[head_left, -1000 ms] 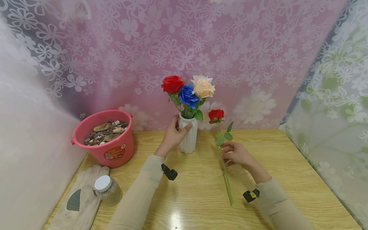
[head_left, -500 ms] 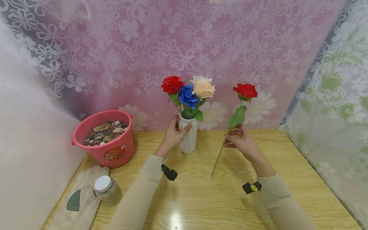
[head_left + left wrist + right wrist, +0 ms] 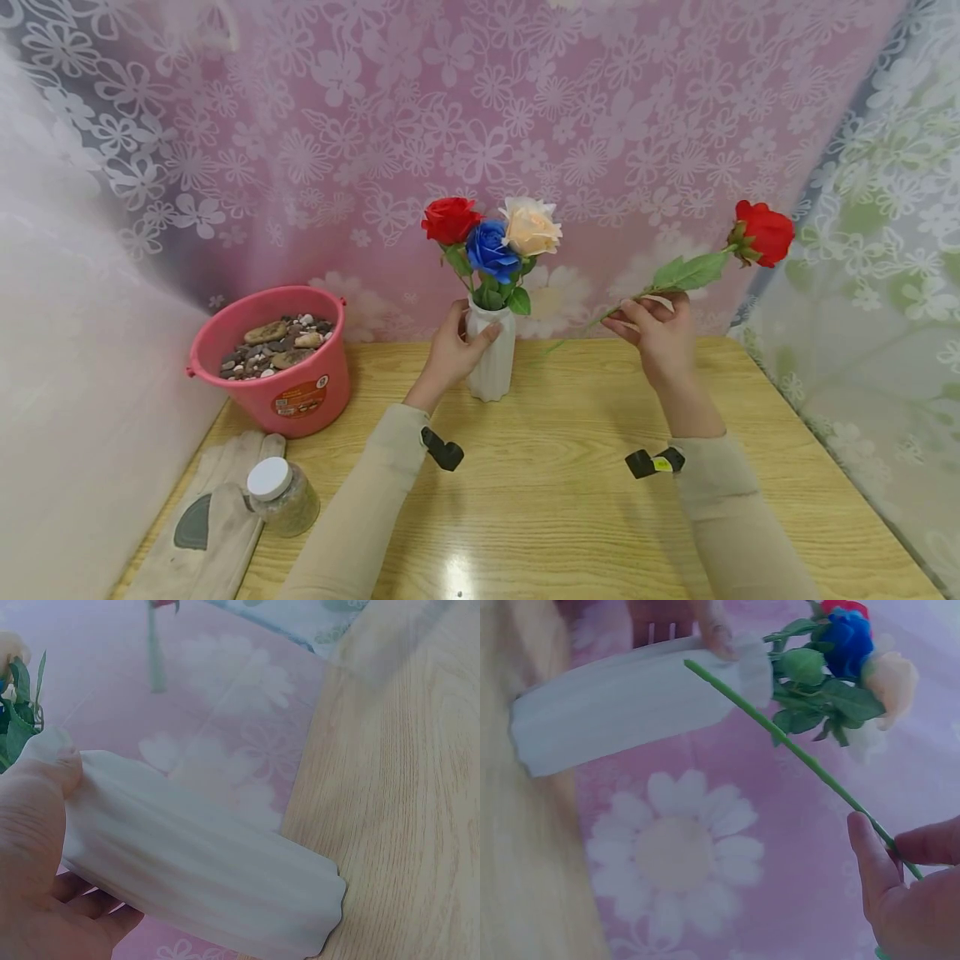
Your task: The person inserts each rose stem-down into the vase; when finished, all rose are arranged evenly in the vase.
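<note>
A ribbed white vase (image 3: 491, 367) stands upright on the table, holding a red rose (image 3: 450, 220), a blue rose (image 3: 492, 250) and a cream rose (image 3: 531, 227). My left hand (image 3: 456, 350) grips it near the neck, thumb in front and fingers behind, as the left wrist view also shows on the vase (image 3: 202, 847). To the right, my right hand (image 3: 660, 333) pinches the green stem of another red rose (image 3: 765, 233) between thumb and fingers. That rose is tilted, bloom up to the right, its stem (image 3: 780, 733) slanting down toward the vase.
A pink bucket (image 3: 300, 408) of stones stands at the left of the wooden table (image 3: 540, 500). In front of it lie pale work gloves (image 3: 217, 517) and a lidded jar (image 3: 283, 497). A flowered pink curtain (image 3: 360, 150) hangs right behind the table.
My right hand has picked the red rose up, raised it and tipped its bloom to the right, the stem end swinging up toward the vase. The left hand and vase have stayed put.
</note>
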Demonstrator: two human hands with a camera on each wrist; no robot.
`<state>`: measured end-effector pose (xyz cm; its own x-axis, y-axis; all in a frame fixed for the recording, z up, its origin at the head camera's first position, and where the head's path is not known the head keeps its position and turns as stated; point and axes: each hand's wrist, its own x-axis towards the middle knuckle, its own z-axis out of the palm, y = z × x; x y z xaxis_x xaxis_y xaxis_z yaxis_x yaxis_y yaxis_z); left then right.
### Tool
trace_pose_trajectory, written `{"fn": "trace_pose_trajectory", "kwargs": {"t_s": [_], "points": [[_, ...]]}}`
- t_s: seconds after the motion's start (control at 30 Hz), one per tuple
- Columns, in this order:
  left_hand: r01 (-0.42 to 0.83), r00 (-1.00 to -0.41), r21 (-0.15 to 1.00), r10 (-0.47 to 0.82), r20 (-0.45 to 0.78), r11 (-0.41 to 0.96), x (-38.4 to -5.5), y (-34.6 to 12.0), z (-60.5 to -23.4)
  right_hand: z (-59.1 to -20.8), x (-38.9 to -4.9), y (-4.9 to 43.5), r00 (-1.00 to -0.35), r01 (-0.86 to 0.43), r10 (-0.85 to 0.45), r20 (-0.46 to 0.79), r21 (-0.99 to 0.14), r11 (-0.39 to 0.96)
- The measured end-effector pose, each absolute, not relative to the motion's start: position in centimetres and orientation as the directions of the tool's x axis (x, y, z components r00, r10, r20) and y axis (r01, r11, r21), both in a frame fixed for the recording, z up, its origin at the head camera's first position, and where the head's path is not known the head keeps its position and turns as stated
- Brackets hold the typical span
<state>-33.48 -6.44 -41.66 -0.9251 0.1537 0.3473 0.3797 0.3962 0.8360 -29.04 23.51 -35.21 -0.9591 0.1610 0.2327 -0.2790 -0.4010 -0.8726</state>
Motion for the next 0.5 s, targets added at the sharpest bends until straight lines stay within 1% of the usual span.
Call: {"fn": "trace_pose_trajectory", "kwargs": {"t_s": [0.2,0.33,0.5], "points": [[0.385,-0.923,0.836,0.154,0.352,0.390,-33.5,-6.4,-41.8,-33.1,-29.4,23.1,-0.930,-0.357,0.266,0.254,-0.798,-0.486],[0.387,-0.922,0.836,0.152,0.356,0.390,-33.5,-6.4,-41.8,-32.3,-29.6,22.8,-0.916,-0.390,0.301,0.265,-0.765,-0.513],[0.384,-0.923,0.840,0.153,0.352,0.384,-33.5,-6.4,-41.8,-31.6,-29.8,21.8,-0.899,-0.421,0.344,0.271,-0.751,-0.508]]}}
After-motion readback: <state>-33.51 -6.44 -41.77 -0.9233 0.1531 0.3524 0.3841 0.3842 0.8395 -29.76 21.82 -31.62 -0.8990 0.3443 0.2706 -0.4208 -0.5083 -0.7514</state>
